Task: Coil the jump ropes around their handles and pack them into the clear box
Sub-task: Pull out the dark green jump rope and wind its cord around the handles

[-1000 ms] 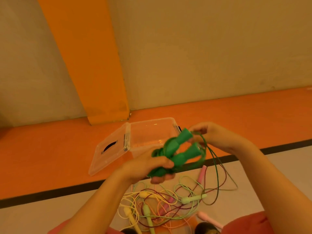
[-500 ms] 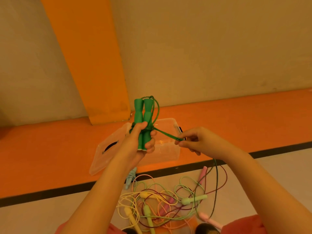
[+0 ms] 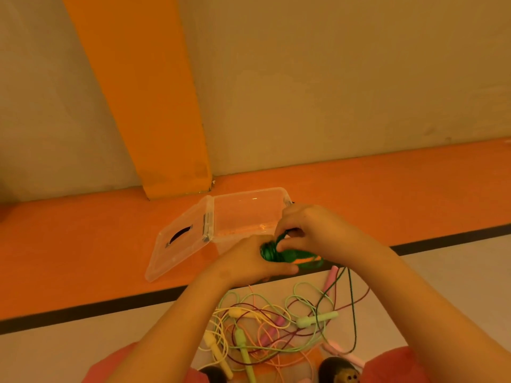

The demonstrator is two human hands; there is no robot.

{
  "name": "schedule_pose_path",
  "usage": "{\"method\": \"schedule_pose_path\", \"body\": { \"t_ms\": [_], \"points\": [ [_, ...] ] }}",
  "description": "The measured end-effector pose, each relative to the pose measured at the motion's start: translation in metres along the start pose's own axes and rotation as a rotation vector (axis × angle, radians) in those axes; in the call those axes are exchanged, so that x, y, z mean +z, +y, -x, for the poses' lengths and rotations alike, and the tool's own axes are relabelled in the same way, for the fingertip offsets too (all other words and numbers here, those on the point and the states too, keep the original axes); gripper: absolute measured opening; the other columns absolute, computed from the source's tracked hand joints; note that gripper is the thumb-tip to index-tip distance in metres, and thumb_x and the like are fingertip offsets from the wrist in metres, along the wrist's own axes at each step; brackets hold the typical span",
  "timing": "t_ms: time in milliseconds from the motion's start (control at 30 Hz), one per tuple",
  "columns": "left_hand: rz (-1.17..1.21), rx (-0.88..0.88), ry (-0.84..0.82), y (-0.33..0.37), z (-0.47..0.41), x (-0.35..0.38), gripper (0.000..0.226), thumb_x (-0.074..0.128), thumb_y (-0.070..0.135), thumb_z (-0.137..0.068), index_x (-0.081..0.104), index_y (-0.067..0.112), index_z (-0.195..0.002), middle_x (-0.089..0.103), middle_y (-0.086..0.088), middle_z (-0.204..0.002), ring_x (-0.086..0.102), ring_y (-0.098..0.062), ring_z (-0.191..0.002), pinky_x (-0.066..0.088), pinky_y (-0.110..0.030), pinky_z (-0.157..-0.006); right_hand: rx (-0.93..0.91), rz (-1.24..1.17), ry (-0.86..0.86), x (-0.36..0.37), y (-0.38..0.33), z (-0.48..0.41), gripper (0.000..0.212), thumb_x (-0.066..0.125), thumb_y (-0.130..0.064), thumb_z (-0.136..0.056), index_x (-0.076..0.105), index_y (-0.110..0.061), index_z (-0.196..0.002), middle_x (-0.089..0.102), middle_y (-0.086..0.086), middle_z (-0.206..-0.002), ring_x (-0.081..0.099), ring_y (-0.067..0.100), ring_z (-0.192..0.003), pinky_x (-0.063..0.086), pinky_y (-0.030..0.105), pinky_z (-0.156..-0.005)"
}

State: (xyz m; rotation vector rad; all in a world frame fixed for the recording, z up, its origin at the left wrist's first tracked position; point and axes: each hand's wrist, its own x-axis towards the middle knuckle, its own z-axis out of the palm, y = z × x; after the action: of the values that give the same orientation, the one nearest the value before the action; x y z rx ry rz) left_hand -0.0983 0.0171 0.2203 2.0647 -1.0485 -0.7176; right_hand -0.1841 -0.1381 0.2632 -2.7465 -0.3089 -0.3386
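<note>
The green jump rope (image 3: 276, 252) is held in the air between both hands, its paired handles lying roughly 9 to 3 o'clock, the 3 o'clock end dipped a little. The left grip (image 3: 253, 259) is clenched round the 9 o'clock end of the handles. The right grip (image 3: 309, 232), at 1 o'clock from the bundle, pinches the green cord where it meets the wraps. A loose tail of cord (image 3: 350, 295) hangs from the bundle toward 5 o'clock and reaches the floor, so the coiling looks unfinished.

The clear box (image 3: 249, 192) sits just behind the bundle at 11 to 12 o'clock, its lid (image 3: 182, 254) swung open toward 9 o'clock. The left hand, which carries the handles, is probably the one to drop them in.

At 6 o'clock a tangle of pastel ropes (image 3: 265, 324) lies on the pale floor (image 3: 83, 344). A black line and an orange band (image 3: 83, 244) run to a beige wall (image 3: 331, 78) with an orange pillar (image 3: 143, 106).
</note>
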Motion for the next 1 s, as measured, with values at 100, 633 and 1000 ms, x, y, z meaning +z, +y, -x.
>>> {"method": "schedule_pose_path", "body": {
  "t_ms": [100, 633, 1000],
  "points": [
    [0.044, -0.022, -0.065, 0.003, 0.006, 0.001, 0.029, 0.071, 0.040, -0.082, 0.067, 0.015, -0.098, 0.066, 0.004, -0.068, 0.059, -0.010, -0.054, 0.043, -0.022, -0.051, 0.092, -0.189, -0.045, 0.000, 0.002, 0.003, 0.017, 0.077, -0.024, -0.076, 0.073, -0.011, -0.085, 0.054, -0.012, -0.071, 0.048, -0.001, -0.067, 0.034, 0.012, -0.061],
    [1.052, 0.173, -0.035, -0.004, 0.004, -0.032, 0.032, 0.061, 0.037, -0.076, 0.053, 0.010, -0.090, 0.050, -0.005, -0.062, 0.034, -0.011, -0.038, 0.016, -0.026, -0.045, 0.382, -0.564, 0.027, -0.013, 0.039, 0.012, 0.010, 0.062, -0.027, -0.089, 0.072, -0.027, -0.089, 0.051, -0.007, -0.053, 0.043, 0.009, -0.052, 0.036, 0.026, -0.054],
    [0.699, 0.031, 0.301, -0.009, -0.003, -0.031, 0.015, 0.054, 0.021, -0.094, 0.051, 0.008, -0.101, 0.054, -0.010, -0.067, 0.037, -0.017, -0.041, 0.027, -0.022, -0.042, 0.265, 0.118, 0.104, -0.020, 0.015, 0.013, 0.016, 0.056, -0.035, -0.092, 0.069, -0.026, -0.098, 0.052, -0.016, -0.062, 0.047, 0.003, -0.057, 0.030, 0.023, -0.051]
  ]
}}
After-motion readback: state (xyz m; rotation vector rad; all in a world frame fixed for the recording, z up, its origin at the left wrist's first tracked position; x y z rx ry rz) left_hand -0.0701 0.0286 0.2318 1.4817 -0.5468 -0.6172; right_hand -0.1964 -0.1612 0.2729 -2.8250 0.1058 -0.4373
